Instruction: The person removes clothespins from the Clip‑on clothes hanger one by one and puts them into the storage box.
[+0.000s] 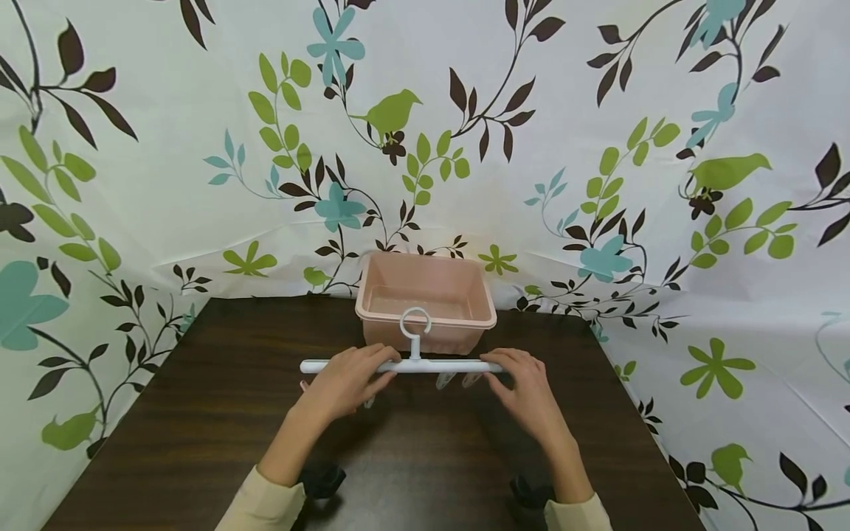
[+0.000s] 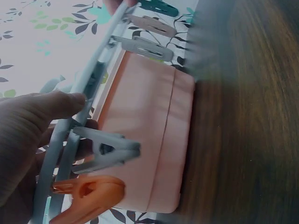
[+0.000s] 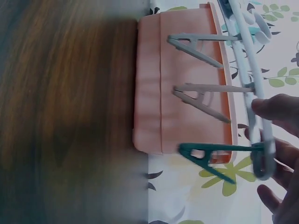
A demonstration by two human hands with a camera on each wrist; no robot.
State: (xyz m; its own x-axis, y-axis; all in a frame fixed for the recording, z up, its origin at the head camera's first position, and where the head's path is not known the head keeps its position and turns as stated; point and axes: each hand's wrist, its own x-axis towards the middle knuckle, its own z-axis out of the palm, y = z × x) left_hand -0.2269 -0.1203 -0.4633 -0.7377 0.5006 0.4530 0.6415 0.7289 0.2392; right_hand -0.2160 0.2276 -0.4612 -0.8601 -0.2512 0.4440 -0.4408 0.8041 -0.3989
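A pale clip hanger (image 1: 438, 366) is held level above the table, its round hook (image 1: 415, 346) pointing up. My left hand (image 1: 348, 380) grips the bar left of the hook, thumb on the near side. Toward the other end, my right hand (image 1: 524, 383) pinches the bar between thumb and fingers. Small clips dangle from the bar. In the left wrist view an orange clip (image 2: 96, 193) and a grey clip (image 2: 112, 149) hang beside the left hand. A green clip (image 3: 219, 148) hangs near the right hand, with a pinkish clip (image 3: 205, 88) further along.
Just beyond the hanger, a pink plastic basin (image 1: 425, 274) stands at the back of the dark wooden table (image 1: 219, 413). White sheeting (image 1: 199, 96) printed with leaves, birds and flowers rises behind and along the sides.
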